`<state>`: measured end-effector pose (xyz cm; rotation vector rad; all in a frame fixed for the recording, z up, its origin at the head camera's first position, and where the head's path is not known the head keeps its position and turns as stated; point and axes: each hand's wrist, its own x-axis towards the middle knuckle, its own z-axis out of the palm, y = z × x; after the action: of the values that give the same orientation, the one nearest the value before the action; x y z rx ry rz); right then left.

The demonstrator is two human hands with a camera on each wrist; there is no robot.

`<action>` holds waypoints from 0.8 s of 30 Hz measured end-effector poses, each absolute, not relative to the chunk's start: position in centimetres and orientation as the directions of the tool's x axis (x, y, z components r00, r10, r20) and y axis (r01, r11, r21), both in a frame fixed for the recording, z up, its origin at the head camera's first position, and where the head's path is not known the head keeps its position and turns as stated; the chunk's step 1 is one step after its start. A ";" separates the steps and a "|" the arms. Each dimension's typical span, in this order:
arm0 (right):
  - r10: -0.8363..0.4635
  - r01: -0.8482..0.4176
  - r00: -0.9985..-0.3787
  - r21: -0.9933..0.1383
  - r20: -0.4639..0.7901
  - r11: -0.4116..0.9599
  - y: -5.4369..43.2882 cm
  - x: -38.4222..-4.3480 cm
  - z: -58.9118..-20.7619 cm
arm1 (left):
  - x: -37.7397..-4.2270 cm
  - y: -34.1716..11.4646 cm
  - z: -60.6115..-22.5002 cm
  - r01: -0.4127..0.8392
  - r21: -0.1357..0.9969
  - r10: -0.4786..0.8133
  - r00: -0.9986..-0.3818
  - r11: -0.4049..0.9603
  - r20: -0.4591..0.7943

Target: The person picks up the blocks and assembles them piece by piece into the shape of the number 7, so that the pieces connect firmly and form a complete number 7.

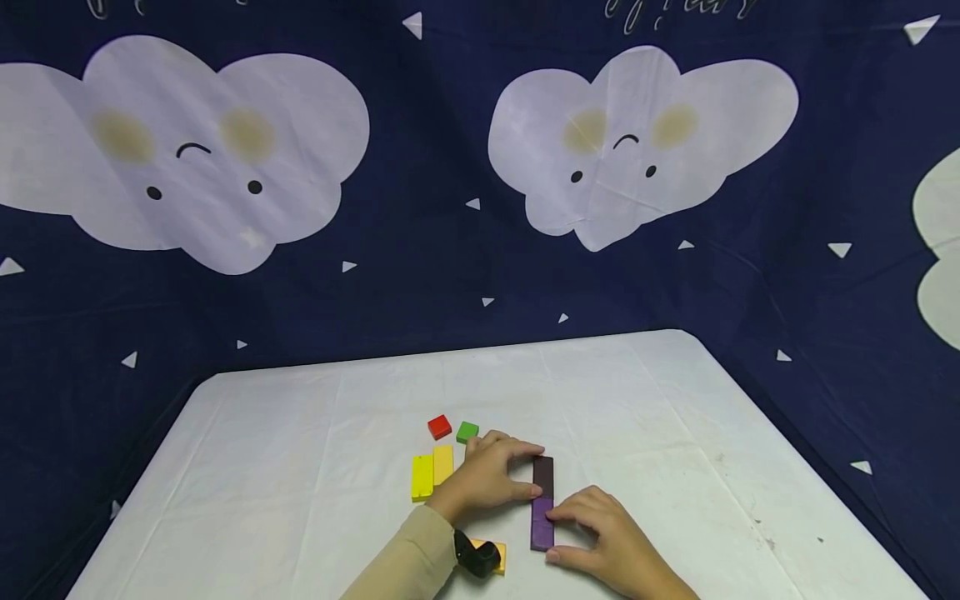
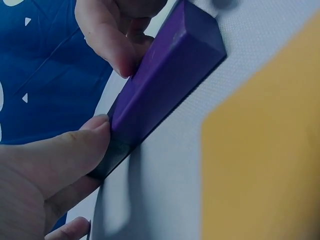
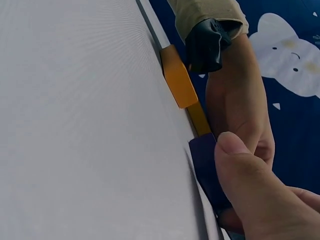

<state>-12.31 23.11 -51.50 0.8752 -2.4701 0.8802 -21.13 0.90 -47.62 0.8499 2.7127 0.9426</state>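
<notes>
A dark brown block [image 1: 543, 473] and a purple block [image 1: 542, 527] lie end to end in one straight line on the white table. My left hand [image 1: 489, 475] holds the dark block, index fingertip at its far end and thumb on its left side close to the seam. The purple block [image 2: 167, 70] is pinched by my right hand [image 1: 603, 529], its index finger on the right side and thumb at the near corner. In the right wrist view, the right thumb [image 3: 237, 167] covers part of the purple block [image 3: 204, 160].
Left of my left hand, a bright yellow block [image 1: 422, 477] touches a pale yellow one [image 1: 443, 463]. Beyond them sit a small red block [image 1: 439, 427] and a small green block [image 1: 466, 432]. An orange block [image 1: 500, 558] is partly hidden below the left wrist's black camera [image 1: 477, 556].
</notes>
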 end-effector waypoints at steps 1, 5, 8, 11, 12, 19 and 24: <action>-0.426 -0.661 -0.740 -0.448 0.521 0.602 23.2 -12.3 -51.5 | -21.2 0.9 -47.7 0.459 0.610 0.553 -0.832 0.645 0.042; -0.410 -0.657 -0.746 -0.474 0.525 0.586 23.3 -12.4 -51.6 | -21.3 0.7 -47.8 0.455 0.624 0.553 -0.832 0.635 0.043; -0.398 -0.648 -0.749 -0.460 0.530 0.607 23.3 -12.5 -51.6 | -21.2 0.3 -47.8 0.448 0.648 0.549 -0.834 0.616 0.055; -0.384 -0.621 -0.768 -0.446 0.513 0.645 23.4 -12.6 -51.6 | -21.1 -0.5 -47.8 0.438 0.664 0.532 -0.844 0.606 0.071; -0.377 -0.608 -0.777 -0.443 0.504 0.659 23.4 -12.6 -51.5 | -21.0 -0.7 -47.7 0.434 0.664 0.526 -0.848 0.609 0.072; -0.316 -0.496 -0.851 -0.445 0.419 0.746 23.8 -12.7 -51.4 | -20.3 -3.3 -47.2 0.411 0.681 0.487 -0.869 0.607 0.090; -0.336 -0.503 -0.850 -0.431 0.407 0.749 24.0 -13.1 -51.3 | -19.8 -5.1 -46.8 0.392 0.695 0.445 -0.888 0.602 0.116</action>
<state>-13.10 24.01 -51.35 0.6515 -2.6453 0.7786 -19.77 -5.10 -46.85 0.7189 2.7498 1.1671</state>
